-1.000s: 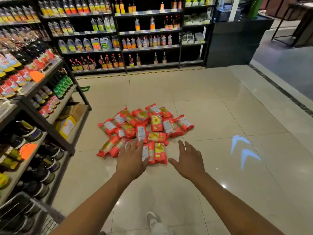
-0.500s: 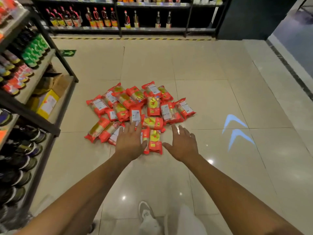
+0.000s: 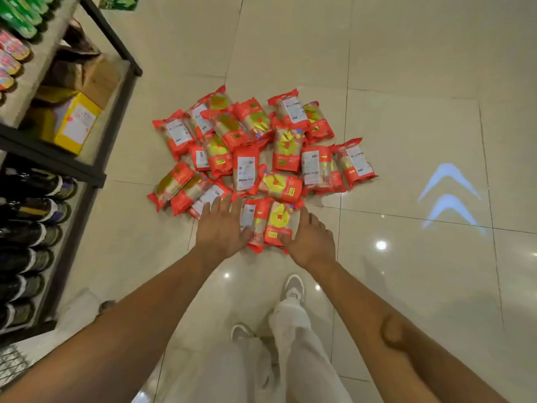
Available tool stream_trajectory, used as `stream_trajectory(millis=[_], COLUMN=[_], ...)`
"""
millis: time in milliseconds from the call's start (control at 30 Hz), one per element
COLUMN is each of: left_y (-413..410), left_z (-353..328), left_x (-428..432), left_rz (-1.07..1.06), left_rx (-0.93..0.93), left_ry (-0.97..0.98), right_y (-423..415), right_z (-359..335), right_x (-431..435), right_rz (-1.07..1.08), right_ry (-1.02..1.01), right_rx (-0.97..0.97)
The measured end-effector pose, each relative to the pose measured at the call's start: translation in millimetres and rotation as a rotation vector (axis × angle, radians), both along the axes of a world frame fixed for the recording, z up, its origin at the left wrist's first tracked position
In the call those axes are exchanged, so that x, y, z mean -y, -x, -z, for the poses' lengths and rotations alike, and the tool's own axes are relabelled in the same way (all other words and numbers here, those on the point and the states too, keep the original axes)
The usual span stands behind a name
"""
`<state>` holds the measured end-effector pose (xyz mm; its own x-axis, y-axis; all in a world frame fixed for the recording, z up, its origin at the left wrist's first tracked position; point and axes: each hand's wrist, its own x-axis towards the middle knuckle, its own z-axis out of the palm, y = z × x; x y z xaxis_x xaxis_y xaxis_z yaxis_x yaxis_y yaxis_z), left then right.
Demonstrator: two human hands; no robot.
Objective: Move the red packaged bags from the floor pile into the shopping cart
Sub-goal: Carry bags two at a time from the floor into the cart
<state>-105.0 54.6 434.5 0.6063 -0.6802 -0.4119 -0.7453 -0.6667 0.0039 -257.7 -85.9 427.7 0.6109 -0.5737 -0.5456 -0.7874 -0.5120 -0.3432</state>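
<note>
Red bags (image 3: 263,225) sit between our spread, empty left hand (image 3: 220,231) and right hand (image 3: 311,239); slick wrappers may slip if we squeeze loosely.

A: Clothing noted?
B: Pale, off-white loose trousers (image 3: 293,353); light grey-white sneakers (image 3: 294,289), both toes visible.
A: Sleeves?
B: Forearms bare. Hands: left hand (image 3: 221,230), right hand (image 3: 312,242), both ungloved.

Red packaged bags (image 3: 261,152) lie flat, overlapping in a floor pile; some show white labels.
</note>
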Motion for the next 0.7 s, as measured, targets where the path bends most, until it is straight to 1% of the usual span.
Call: stream_trajectory(millis=[133, 333, 500, 567, 700], left_y=[-30.9, -59.6, -78.3, -83.4, -98.2], left_z=[79.3, 233.5, 364.0, 414.4, 496.6], left_x=[33.9, 53.9, 51.7, 48.7, 46.7], left_rz=[-0.042, -0.089, -0.142, -0.198, -0.38], left_rx=[-0.062, -0.141, -0.199, -0.23, -0.331], left_ry=[-0.033, -0.051, -0.117, -0.11, -0.071], right_y=[-26.3, -62.6, -90.2, -95.0, -100.6], right_z=[78.1, 221.3, 349.3, 399.6, 488.7], right_x=[29.0, 44.5, 51.6, 55.8, 64.3], right_rz=[0.0, 0.014, 0.136, 0.189, 0.281], right_ry=[-0.035, -0.099, -0.2, -0.229, -0.297], right_rx=[-0.049, -0.084, -0.081, -0.083, -0.088])
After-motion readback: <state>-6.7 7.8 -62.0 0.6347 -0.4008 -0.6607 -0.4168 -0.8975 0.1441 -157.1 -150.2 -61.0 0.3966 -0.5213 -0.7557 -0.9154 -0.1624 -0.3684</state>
